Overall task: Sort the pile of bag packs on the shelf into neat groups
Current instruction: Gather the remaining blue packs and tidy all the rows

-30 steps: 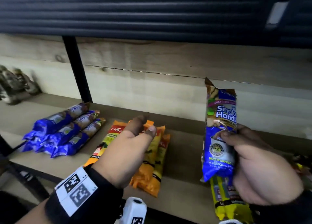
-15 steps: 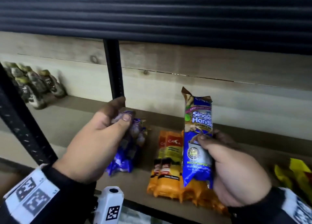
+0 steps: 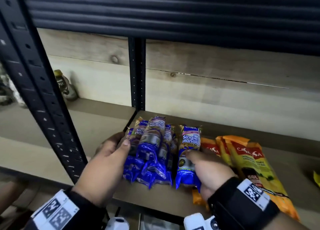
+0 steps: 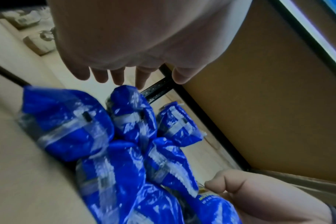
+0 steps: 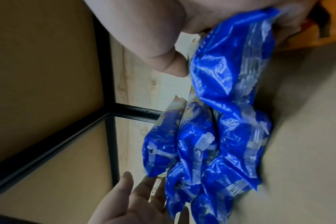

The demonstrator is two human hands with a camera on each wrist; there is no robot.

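Wooden shelf point(image 3: 225, 131) fills the head view; at lower centre the right hand point(image 3: 210, 173) grips one blue pack point(image 3: 189, 153) beside the blue group point(image 3: 152, 150), orange packs point(image 3: 249, 162) at right. Half a second ago that pack was raised.

Left wrist view: the left hand point(image 4: 136, 45), fingers straight, steadies the slippery group point(image 4: 125, 136), which could slide apart.

Right wrist view: the gripped pack point(image 5: 230, 68) sits at upper right.

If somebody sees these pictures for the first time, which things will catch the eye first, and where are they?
First comes the pile of shiny blue packs on the wooden shelf beside a black post; the left hand touches its left side with straight fingers. The right hand grips one more blue pack just right of the pile. Further right lie orange and yellow packs.
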